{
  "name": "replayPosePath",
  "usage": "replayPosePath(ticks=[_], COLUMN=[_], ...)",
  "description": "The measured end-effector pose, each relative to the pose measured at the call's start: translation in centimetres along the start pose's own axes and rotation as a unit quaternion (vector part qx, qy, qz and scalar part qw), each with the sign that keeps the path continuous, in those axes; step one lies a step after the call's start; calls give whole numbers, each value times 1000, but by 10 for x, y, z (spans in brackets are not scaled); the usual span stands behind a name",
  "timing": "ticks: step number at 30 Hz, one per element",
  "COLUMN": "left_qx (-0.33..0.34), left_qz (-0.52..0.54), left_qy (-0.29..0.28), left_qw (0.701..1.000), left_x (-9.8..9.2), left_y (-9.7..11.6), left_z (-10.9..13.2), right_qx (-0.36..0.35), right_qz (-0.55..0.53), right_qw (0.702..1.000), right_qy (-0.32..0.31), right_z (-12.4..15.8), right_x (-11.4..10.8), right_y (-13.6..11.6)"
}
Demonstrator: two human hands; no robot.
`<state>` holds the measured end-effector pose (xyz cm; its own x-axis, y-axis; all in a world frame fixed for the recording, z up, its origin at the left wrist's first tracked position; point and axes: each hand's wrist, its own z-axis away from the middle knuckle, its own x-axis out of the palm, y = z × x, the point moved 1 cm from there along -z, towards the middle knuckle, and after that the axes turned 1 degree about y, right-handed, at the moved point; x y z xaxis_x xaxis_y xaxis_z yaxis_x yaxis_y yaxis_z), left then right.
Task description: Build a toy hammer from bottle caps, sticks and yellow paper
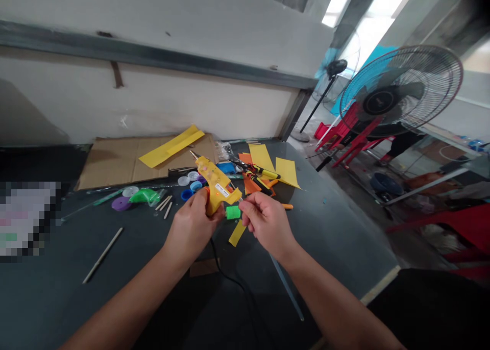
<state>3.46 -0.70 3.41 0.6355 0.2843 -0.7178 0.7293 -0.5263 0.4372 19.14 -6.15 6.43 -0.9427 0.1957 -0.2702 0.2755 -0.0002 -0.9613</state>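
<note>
My forearms reach in from below, both hands raised over the worktop (337,238). My left hand (190,225) is clamped around one yellow hot glue gun (216,186), its black cord (239,286) trailing down; my right hand (266,220) pinches one green cylinder (233,213) just beside the gun.

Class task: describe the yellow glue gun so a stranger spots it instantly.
On the dark worktable, look between the left hand and right hand. The left holds the yellow hot glue gun: unlike the flat yellow paper strips, it is chunky with a red light.
</note>
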Motion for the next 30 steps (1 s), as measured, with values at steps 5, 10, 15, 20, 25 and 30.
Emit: replayPosePath(ticks=[5,10,15,20,25,30], left_qx=[17,5,-28,-32,-14,-16], left_qz=[7,12,18,9,-12,-12], left_qy=[7,-3,2,-1,9,6], left_qw=[1000,1000,999,999,1000,1000], left_x=[1,3,4,3,4,3], left_y=[-3,-3,-3,-6,-5,-3], left_z=[1,1,0,-1,0,0], right_qx=[146,235,131,10,-48,95], right_qz=[-205,-342,-162,37,68,-110], right_qw=[962,889,973,999,996,987], right_qy=[-108,-192,-101,9,21,-65], right_z=[-4,-8,-6,-3,-1,-5], right_x=[0,0,1,-5,-4,-2], right_y=[0,0,4,11,10,4])
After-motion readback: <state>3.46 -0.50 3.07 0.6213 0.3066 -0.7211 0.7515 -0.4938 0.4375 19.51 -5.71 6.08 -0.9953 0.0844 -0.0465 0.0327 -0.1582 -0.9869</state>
